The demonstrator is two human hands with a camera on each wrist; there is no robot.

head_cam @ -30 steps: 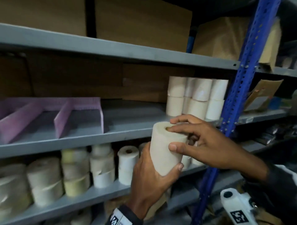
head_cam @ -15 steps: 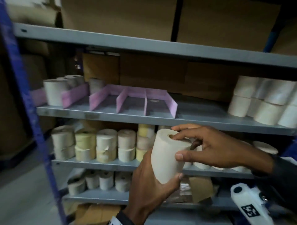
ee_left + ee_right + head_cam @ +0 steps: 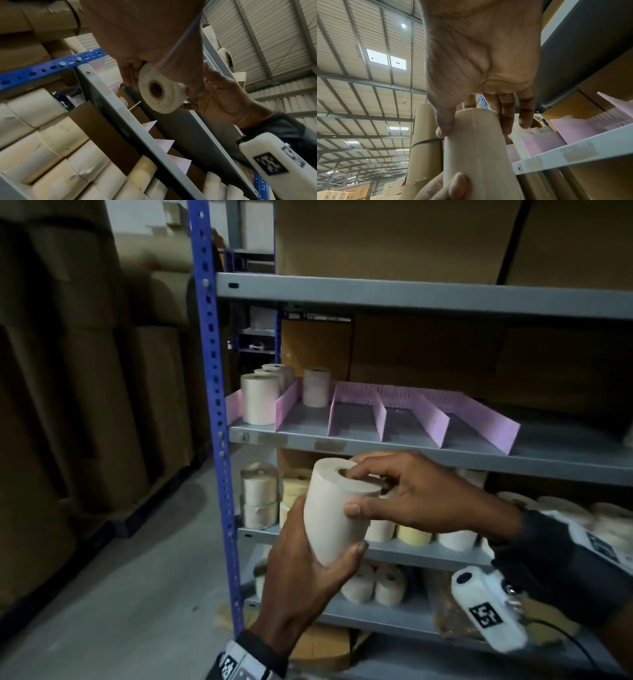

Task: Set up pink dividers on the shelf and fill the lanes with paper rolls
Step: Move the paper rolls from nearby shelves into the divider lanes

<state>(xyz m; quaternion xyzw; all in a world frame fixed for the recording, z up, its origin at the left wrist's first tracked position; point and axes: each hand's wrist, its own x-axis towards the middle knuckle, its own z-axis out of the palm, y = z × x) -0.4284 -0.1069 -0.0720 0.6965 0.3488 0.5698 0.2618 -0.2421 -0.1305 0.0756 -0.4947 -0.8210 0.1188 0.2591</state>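
Rolls (image 3: 258,397) fill left lanes; pink dividers (image 3: 436,424) | hands grip roll (image 3: 337,511)

A warehouse or stockroom. A slotted-angle rack with blue uprights (image 3: 209,392) and grey metal shelves (image 3: 424,297) holds rows of paper rolls (image 3: 260,498), with large brown cardboard cartons (image 3: 394,237) on the top shelf and big paper-wrapped reels (image 3: 102,378) stacked on the concrete floor (image 3: 113,604) beside it. The right wrist view shows a high corrugated metal roof (image 3: 368,94) with steel beams and skylights (image 3: 386,59)
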